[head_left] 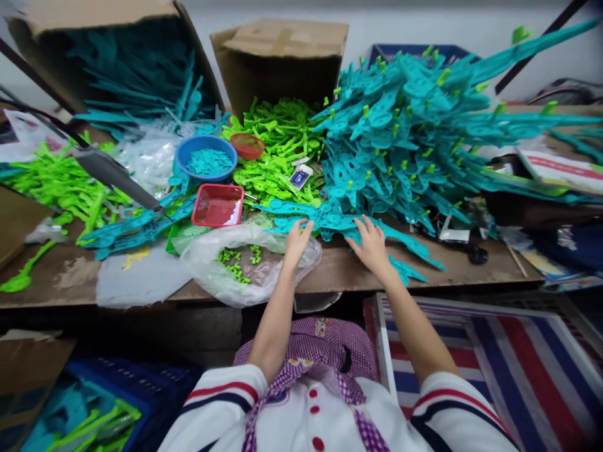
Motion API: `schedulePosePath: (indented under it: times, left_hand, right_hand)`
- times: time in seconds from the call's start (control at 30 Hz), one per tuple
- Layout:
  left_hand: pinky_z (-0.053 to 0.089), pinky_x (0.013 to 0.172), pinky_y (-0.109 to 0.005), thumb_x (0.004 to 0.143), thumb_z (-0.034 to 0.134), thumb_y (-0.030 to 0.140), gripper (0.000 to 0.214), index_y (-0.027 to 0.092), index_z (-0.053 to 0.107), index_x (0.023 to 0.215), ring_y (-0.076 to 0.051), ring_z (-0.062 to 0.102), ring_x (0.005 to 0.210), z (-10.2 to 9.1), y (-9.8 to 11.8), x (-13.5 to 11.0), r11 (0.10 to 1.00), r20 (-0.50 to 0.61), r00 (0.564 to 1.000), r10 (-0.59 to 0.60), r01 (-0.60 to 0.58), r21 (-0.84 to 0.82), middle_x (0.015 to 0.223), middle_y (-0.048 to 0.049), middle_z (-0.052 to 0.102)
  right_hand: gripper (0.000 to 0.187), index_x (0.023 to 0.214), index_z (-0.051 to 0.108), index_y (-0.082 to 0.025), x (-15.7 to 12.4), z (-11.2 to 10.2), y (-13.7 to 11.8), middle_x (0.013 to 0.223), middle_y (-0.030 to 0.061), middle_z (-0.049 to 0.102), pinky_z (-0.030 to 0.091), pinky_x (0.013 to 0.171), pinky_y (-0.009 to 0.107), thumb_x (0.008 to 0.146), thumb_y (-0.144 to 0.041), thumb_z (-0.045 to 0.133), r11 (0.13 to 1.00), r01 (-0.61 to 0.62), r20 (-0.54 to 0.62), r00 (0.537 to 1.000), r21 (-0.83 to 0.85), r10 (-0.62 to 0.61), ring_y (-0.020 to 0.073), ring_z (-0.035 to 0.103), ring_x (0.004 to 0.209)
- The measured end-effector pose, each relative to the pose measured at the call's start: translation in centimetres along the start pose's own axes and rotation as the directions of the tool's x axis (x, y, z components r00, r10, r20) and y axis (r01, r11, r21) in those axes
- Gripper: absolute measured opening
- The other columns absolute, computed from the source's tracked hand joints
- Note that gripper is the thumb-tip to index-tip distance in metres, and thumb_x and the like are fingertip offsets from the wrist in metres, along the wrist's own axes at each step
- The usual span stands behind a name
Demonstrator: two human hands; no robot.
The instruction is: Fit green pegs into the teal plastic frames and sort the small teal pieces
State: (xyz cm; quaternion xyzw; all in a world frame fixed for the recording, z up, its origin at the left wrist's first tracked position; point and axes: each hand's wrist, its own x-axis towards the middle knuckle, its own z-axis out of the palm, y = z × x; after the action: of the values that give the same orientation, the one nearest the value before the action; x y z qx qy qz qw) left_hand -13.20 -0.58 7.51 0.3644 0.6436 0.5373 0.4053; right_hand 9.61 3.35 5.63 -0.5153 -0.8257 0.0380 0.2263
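Flat teal plastic parts [330, 221] with long arms lie crosswise at the table's front, both of my hands over them. My left hand [296, 246] is closed at their left side, its thumb and fingers at the edge; the exact grip is partly hidden. My right hand [372, 250] lies across the right side with fingers spread, touching the teal plastic. Close to my left hand is a clear plastic bag [207, 260] containing small green clips [232, 267]. A large stack of teal parts [386, 132] with green clips attached rises behind my right hand.
Green plastic parts [282, 125] spill from a cardboard box [282, 41]. A blue bowl [230, 168] of small teal pieces and a red tray [200, 207] stand left of centre. A grey tool [113, 176] hangs at left. Below right is a striped sheet [518, 370].
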Motion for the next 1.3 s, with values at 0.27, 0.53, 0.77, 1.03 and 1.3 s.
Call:
schedulePosePath:
  times: [0.27,0.53,0.77,1.03,1.3]
  left_hand:
    - [0.031,0.056,-0.025,0.086,0.066,0.030,0.024,0.019,0.056,0.067,-0.010,0.041,0.051,4.0,-0.9,1.3,0.994,0.291,0.954,-0.077,0.096,-0.052,0.055,0.0032,0.051]
    - [0.022,0.047,-0.022,0.079,0.072,0.049,0.038,0.021,0.049,0.066,-0.006,0.035,0.047,-0.1,0.7,-4.9,0.936,0.238,0.968,-0.076,0.152,-0.319,0.059,0.0020,0.048]
    - [0.017,0.038,-0.016,0.058,0.086,0.044,0.041,0.015,0.060,0.070,-0.002,0.033,0.040,-12.6,-2.7,-14.1,0.863,-0.020,0.938,-0.346,0.310,-0.399,0.049,0.0061,0.046]
    - [0.030,0.042,-0.014,0.073,0.077,0.044,0.042,0.015,0.067,0.102,-0.003,0.042,0.045,-14.7,-7.2,-14.7,0.966,-0.611,0.779,-0.141,-0.028,-0.259,0.060,0.0073,0.054]
    - [0.053,0.054,-0.019,0.094,0.048,0.019,0.021,0.016,0.068,0.096,-0.011,0.064,0.068,-13.1,-2.6,-14.6,0.336,0.037,0.822,-0.568,0.273,-0.902,0.082,-0.0064,0.068]
  right_hand:
    - [0.061,0.144,0.048,-0.016,-4.5,-2.0,2.3,0.146,0.0205,0.049,0.044,0.109,0.050,0.096,-0.054,0.045,0.993,0.015,-0.109,0.994,0.115,-0.003,0.0311,0.048,0.136]
    - [0.056,0.145,0.049,-0.024,-4.1,-5.4,2.9,0.150,0.0153,0.050,0.028,0.119,0.056,0.097,-0.052,0.050,0.984,0.087,-0.196,0.974,-0.153,-0.116,0.0333,0.047,0.139]
    - [0.053,0.141,0.051,-0.018,-10.1,-2.7,-8.3,0.140,0.0160,0.056,0.042,0.111,0.051,0.090,-0.031,0.057,0.953,0.304,-0.101,0.947,-0.012,-0.303,0.0316,0.053,0.131]
    - [0.046,0.136,0.055,-0.024,-7.6,6.0,-12.2,0.148,0.0155,0.051,0.025,0.116,0.066,0.092,-0.037,0.056,0.954,0.161,0.223,0.950,0.253,-0.220,0.0358,0.044,0.139]
    - [0.016,0.101,0.064,-0.026,-4.1,-1.0,-20.3,0.099,0.0029,0.065,0.051,0.079,0.029,0.099,-0.037,0.054,0.772,0.177,0.284,0.861,0.610,-0.422,0.0174,0.064,0.089]
